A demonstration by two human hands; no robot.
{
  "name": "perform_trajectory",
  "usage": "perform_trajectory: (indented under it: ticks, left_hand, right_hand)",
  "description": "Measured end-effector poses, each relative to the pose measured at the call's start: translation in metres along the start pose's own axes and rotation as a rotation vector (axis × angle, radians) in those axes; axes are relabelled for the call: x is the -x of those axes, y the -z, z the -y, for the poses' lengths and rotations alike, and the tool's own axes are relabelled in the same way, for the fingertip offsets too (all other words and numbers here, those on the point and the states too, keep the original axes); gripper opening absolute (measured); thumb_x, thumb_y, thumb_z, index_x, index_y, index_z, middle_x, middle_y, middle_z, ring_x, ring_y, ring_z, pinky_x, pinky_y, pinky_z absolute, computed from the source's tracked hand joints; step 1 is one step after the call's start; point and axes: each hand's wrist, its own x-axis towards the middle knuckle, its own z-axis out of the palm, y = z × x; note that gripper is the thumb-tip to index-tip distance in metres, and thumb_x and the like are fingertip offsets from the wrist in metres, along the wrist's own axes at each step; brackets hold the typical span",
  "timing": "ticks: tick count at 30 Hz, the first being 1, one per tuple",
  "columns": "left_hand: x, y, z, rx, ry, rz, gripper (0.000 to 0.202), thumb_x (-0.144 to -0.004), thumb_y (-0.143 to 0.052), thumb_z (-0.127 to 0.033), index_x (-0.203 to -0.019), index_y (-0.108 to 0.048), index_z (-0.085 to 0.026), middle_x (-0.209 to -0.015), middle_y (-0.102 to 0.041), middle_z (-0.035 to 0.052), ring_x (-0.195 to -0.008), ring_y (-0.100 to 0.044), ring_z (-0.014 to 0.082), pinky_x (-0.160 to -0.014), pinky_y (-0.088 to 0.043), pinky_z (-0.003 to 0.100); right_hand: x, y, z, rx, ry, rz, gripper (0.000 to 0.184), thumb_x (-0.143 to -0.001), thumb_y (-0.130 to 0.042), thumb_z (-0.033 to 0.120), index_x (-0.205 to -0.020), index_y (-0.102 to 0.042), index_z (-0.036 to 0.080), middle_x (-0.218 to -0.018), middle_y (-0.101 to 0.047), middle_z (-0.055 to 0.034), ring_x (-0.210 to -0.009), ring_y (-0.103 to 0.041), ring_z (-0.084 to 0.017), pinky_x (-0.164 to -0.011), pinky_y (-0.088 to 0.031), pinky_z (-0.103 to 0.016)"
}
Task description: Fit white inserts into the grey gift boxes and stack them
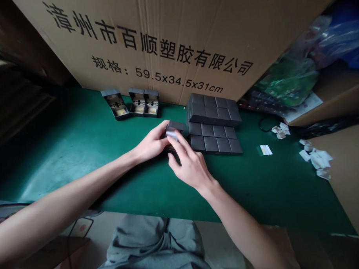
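Both hands meet over a small dark box (174, 129) with its lid up, in the middle of the green table (79, 146). My left hand (151, 143) grips the box from the left side. My right hand (188, 162) reaches over it from the right, fingers pressing on a pale insert inside the box. Just right of the hands stands a stack of closed dark boxes (213, 122), in neat rows, two layers at the back.
Three open boxes (133, 102) with pale inserts stand at the back left. A big printed cardboard carton (171, 40) walls off the rear. Paper slips (315, 159) and a small card (266, 150) lie on the right, near plastic bags (290, 81).
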Motion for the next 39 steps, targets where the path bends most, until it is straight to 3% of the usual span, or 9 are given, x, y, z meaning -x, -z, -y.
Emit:
perform_trajectory:
  ticks: [8, 13, 17, 21, 25, 30, 39]
  left_hand:
    - [0.004, -0.002, 0.002, -0.125, -0.098, 0.008, 0.042, -0.095, -0.058, -0.031, -0.134, -0.057, -0.016, -0.124, -0.069, 0.0113, -0.119, -0.065, 0.0283, -0.106, -0.051, 0.045]
    - [0.004, -0.003, 0.004, -0.15, -0.107, -0.003, 0.043, -0.096, -0.058, -0.032, -0.135, -0.055, -0.015, -0.123, -0.069, 0.012, -0.117, -0.065, 0.0278, -0.106, -0.052, 0.044]
    - [0.001, -0.001, 0.006, -0.115, -0.108, 0.011, 0.048, -0.091, -0.061, -0.028, -0.137, -0.056, -0.016, -0.124, -0.07, 0.0114, -0.114, -0.067, 0.0266, -0.103, -0.053, 0.043]
    - [-0.001, 0.0, 0.002, -0.031, -0.045, 0.005, 0.047, -0.084, -0.062, -0.02, -0.131, -0.059, -0.017, -0.12, -0.073, 0.0096, -0.112, -0.07, 0.0264, -0.101, -0.055, 0.043]
    - [-0.001, -0.001, -0.004, 0.074, 0.04, -0.049, 0.036, -0.079, -0.07, -0.02, -0.114, -0.059, -0.018, -0.108, -0.077, 0.0077, -0.109, -0.073, 0.0275, -0.094, -0.06, 0.041]
    - [-0.001, -0.001, -0.006, 0.092, 0.066, -0.101, 0.038, -0.076, -0.075, -0.021, -0.109, -0.057, -0.018, -0.107, -0.078, 0.0075, -0.105, -0.074, 0.0266, -0.091, -0.061, 0.04]
    - [-0.001, 0.002, -0.004, 0.061, 0.04, -0.129, 0.041, -0.075, -0.074, -0.021, -0.113, -0.057, -0.019, -0.1, -0.077, 0.0047, -0.083, -0.071, 0.0197, -0.078, -0.059, 0.034]
  right_hand:
    - [0.0, -0.001, 0.002, 0.006, -0.032, -0.028, 0.051, -0.101, -0.053, 0.023, -0.153, -0.052, 0.021, -0.161, -0.053, -0.011, -0.106, -0.079, -0.028, -0.076, -0.072, -0.035]
    - [0.001, -0.001, 0.001, -0.001, -0.047, 0.002, 0.053, -0.101, -0.053, 0.023, -0.154, -0.051, 0.02, -0.162, -0.052, -0.0114, -0.107, -0.079, -0.028, -0.077, -0.072, -0.035]
    - [0.0, -0.001, -0.001, -0.032, -0.007, -0.082, 0.047, -0.102, -0.053, 0.023, -0.148, -0.057, 0.02, -0.157, -0.057, -0.0105, -0.105, -0.079, -0.023, -0.076, -0.07, -0.029]
    - [0.0, 0.003, -0.002, -0.101, 0.107, -0.294, 0.029, -0.102, -0.052, 0.018, -0.124, -0.071, 0.019, -0.132, -0.076, -0.0086, -0.087, -0.08, -0.013, -0.071, -0.066, -0.021]
    - [0.0, 0.005, -0.003, -0.124, 0.198, -0.43, 0.023, -0.099, -0.054, 0.011, -0.109, -0.073, 0.019, -0.096, -0.083, -0.0029, -0.064, -0.072, -0.008, -0.065, -0.06, -0.021]
    - [0.0, 0.002, -0.003, -0.1, 0.244, -0.41, 0.023, -0.098, -0.053, 0.009, -0.107, -0.072, 0.018, -0.07, -0.074, 0.0041, -0.053, -0.063, -0.007, -0.056, -0.051, -0.023]
    - [0.003, 0.001, -0.004, -0.098, 0.256, -0.287, 0.027, -0.101, -0.05, 0.012, -0.111, -0.074, 0.018, -0.068, -0.073, 0.0031, -0.055, -0.065, -0.009, -0.057, -0.053, -0.025]
